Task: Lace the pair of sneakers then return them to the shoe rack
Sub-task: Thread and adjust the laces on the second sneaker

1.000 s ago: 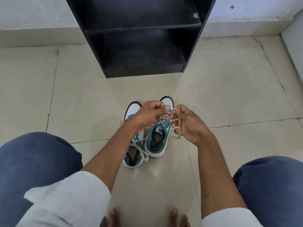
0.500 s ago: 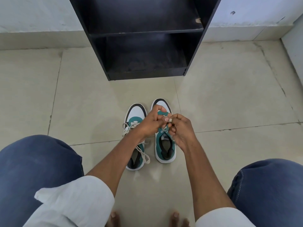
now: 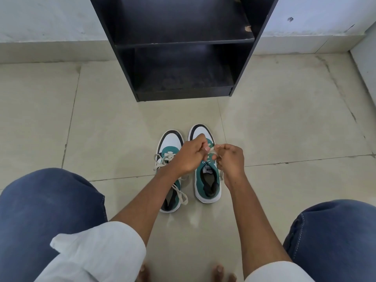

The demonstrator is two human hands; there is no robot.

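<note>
Two green, white and black sneakers stand side by side on the tiled floor, toes pointing at the rack. The left sneaker (image 3: 169, 142) has cream laces hanging loose over its side. Over the tongue of the right sneaker (image 3: 207, 180) both my hands meet. My left hand (image 3: 188, 155) pinches the cream lace (image 3: 211, 150) between thumb and fingers. My right hand (image 3: 231, 159) grips the same lace from the other side. The hands hide the right sneaker's eyelets. The black shoe rack (image 3: 183, 43) stands just beyond the sneakers, its two visible shelves bare.
My knees in blue jeans frame the view at lower left (image 3: 46, 208) and lower right (image 3: 333, 231). My bare toes (image 3: 218, 269) show at the bottom edge. A white wall (image 3: 50, 27) runs behind the rack, and another wall edge (image 3: 366, 64) at far right.
My hands came together from apart and now hold the lace close over the right sneaker's tongue. The view tilted a little, so the sneakers sit lower in the frame.
</note>
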